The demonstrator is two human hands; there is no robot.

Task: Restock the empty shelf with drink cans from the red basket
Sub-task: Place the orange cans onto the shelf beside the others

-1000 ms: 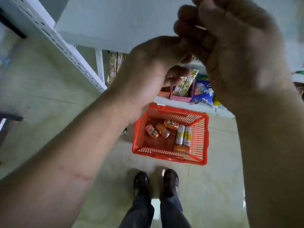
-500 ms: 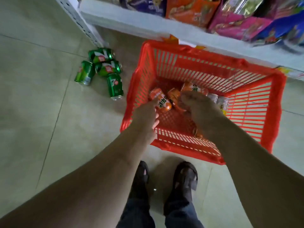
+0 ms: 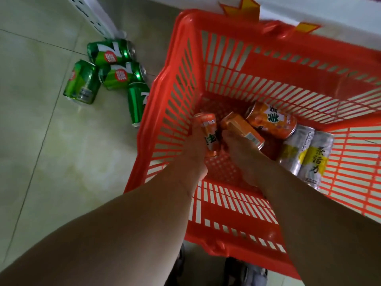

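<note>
The red basket (image 3: pixel 288 65) stands on the floor below me, both my arms reaching into it. My left hand (image 3: pixel 196 149) is wrapped around an orange can (image 3: pixel 208 131) at the basket's left side. My right hand (image 3: pixel 241 153) grips a second orange can (image 3: pixel 241 129) lying beside it. A third orange can (image 3: pixel 272 120) lies just behind. Two silver-and-yellow cans (image 3: pixel 307 153) lie side by side at the right of the basket floor.
Several green cans (image 3: pixel 111 69) lie on the tiled floor left of the basket, near a white perforated shelf post (image 3: pixel 90 15). A white shelf edge (image 3: pixel 329 9) with orange price tags runs behind the basket. My shoes show below the basket's front rim.
My hands came down from the shelf above into the basket, and the view dropped with them. Each hand has closed on an orange can.
</note>
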